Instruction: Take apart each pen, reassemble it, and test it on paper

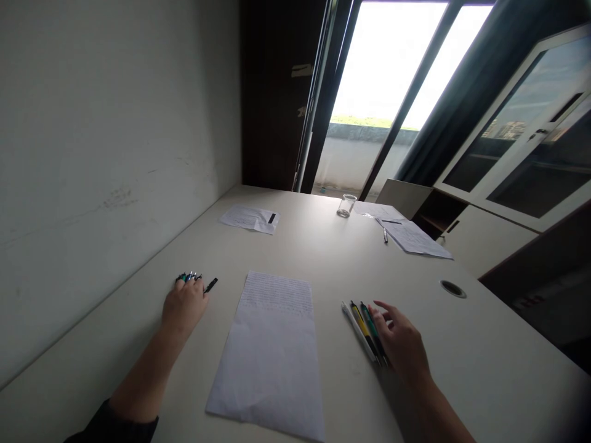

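A written sheet of paper (272,351) lies on the pale table (323,258) in front of me. My left hand (183,306) rests to its left, fingers curled over a bunch of pens (196,280) whose tips stick out past the knuckles. My right hand (401,341) lies to the right of the sheet with fingers spread, touching a row of pens (364,329), one white, one yellow, one green.
At the far side stand a small glass (346,205), a paper with a black item (250,218) at the left, and more papers with a pen (409,232) at the right. A round cable hole (453,288) is near the right edge. A wall runs along the left.
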Available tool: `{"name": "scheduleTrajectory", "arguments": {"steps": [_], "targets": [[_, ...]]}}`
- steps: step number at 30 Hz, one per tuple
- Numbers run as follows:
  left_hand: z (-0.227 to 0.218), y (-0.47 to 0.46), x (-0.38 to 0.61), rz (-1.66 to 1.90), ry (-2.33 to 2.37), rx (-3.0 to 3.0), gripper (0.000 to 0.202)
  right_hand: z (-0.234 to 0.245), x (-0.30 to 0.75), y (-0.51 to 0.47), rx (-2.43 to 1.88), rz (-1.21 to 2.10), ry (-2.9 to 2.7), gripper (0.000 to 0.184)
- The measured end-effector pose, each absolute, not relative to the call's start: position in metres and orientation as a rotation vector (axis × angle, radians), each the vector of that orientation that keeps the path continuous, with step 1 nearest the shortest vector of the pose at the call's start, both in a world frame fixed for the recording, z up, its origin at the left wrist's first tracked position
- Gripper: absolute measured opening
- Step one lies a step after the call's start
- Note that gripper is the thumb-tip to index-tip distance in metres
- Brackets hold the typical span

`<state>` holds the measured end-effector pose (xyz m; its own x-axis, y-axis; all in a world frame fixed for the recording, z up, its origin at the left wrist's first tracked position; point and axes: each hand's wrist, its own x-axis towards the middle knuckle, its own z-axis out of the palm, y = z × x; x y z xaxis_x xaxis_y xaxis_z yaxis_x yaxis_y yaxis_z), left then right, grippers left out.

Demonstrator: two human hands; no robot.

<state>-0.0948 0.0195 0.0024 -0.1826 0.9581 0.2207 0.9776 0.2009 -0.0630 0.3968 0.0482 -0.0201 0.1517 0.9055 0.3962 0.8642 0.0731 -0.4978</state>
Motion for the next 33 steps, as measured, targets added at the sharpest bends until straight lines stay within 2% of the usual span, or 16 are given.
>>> {"name": "scheduleTrajectory", "arguments": {"steps": [5, 8, 12, 18, 21, 28, 33], "targets": [[0.005, 0.022, -0.089, -0.216, -2.242, -1.918, 0.017, -0.018, 0.394, 0.047, -1.760, 0.061, -1.718, 0.046], [0.008, 0.023, -0.084, -0.374, -2.230, -1.956, 0.023, -0.019, 0.393, 0.047, -1.754, 0.037, -1.744, 0.045], [0.009, 0.026, -0.079, -0.927, -2.232, -2.039, 0.033, -0.020, 0.393, 0.048, -1.733, 0.020, -1.773, 0.047], [0.004, 0.029, -0.070, -2.034, -2.341, -2.095, 0.063, -0.023, 0.394, 0.049, -1.701, 0.028, -1.799, 0.049], [0.005, 0.027, -0.062, -2.455, -2.349, -2.021, 0.067, -0.024, 0.394, 0.049, -1.702, 0.038, -1.799, 0.048], [0.010, 0.022, -0.043, -2.988, -2.221, -1.846, 0.059, -0.025, 0.394, 0.049, -1.709, 0.071, -1.798, 0.044], [0.009, 0.020, -0.032, -3.190, -2.103, -1.827, 0.052, -0.025, 0.395, 0.049, -1.709, 0.102, -1.797, 0.041]]}}
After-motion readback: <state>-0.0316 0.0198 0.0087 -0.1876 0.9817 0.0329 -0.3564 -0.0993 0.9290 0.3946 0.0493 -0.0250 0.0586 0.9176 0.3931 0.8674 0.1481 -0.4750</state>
